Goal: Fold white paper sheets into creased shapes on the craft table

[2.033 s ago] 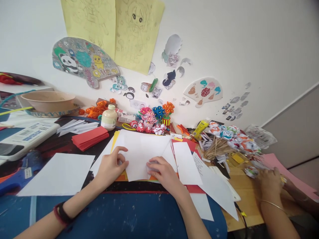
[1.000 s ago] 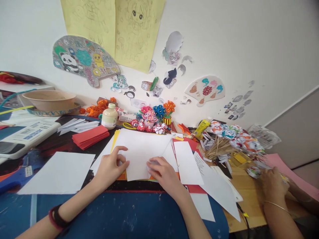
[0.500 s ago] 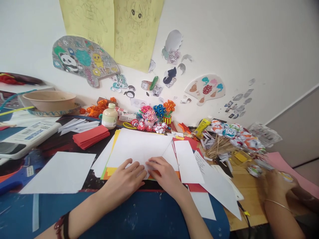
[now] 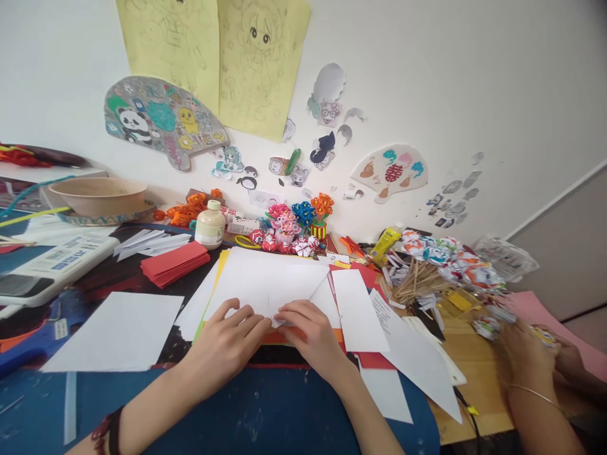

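A white sheet of paper (image 4: 265,278) lies on a stack of coloured paper, whose orange edge (image 4: 279,337) shows under my hands. My left hand (image 4: 234,335) is closed, its fingers curled and pinched at the sheet's near edge. Close beside it, my right hand (image 4: 306,328) has its fingers pressed together on the same edge. The fingertips of the two hands almost meet, and a small crease in the paper shows between them. What lies beneath the thumbs is hidden.
On the left are white squares of paper (image 4: 116,330), blue scissors (image 4: 52,332) and a red paper stack (image 4: 175,262). Behind stand a glue bottle (image 4: 210,225) and paper flowers (image 4: 303,218). To the right, another person's hands (image 4: 531,354) hold a wrapped ball.
My left hand's fingers have curled from lying flatter on the sheet into a pinch at its near edge. My right fingers have drawn slightly toward me.
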`<move>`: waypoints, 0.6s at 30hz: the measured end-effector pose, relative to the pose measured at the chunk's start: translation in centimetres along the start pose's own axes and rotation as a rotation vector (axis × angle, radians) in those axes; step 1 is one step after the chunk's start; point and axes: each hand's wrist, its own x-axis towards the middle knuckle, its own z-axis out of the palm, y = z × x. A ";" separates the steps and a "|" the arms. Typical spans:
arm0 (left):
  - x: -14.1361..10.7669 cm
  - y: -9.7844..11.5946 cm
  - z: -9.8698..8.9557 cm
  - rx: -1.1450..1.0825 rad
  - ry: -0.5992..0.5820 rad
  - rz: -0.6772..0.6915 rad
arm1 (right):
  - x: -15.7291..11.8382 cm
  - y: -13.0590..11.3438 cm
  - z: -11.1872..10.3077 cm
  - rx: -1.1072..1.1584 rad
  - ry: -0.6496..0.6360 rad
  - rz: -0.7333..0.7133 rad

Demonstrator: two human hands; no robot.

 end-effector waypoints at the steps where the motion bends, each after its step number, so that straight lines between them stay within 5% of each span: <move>1: 0.0 0.1 -0.1 -0.006 0.006 -0.015 | 0.0 0.0 0.1 0.003 0.016 -0.017; 9: 1.3 -0.5 -2.3 -0.048 0.139 -0.182 | 2.2 -1.8 -0.3 0.142 0.158 -0.019; 14: 3.1 -1.5 -6.3 -0.126 0.287 -0.431 | 5.0 -4.0 -2.6 0.072 0.254 0.015; 16: 3.6 -1.6 -8.6 -0.316 0.246 -0.539 | 6.3 -4.5 -3.4 0.107 0.273 -0.002; 18: 3.8 -1.4 -11.0 -0.652 0.072 -0.524 | 7.6 -4.8 -3.9 0.261 0.272 -0.013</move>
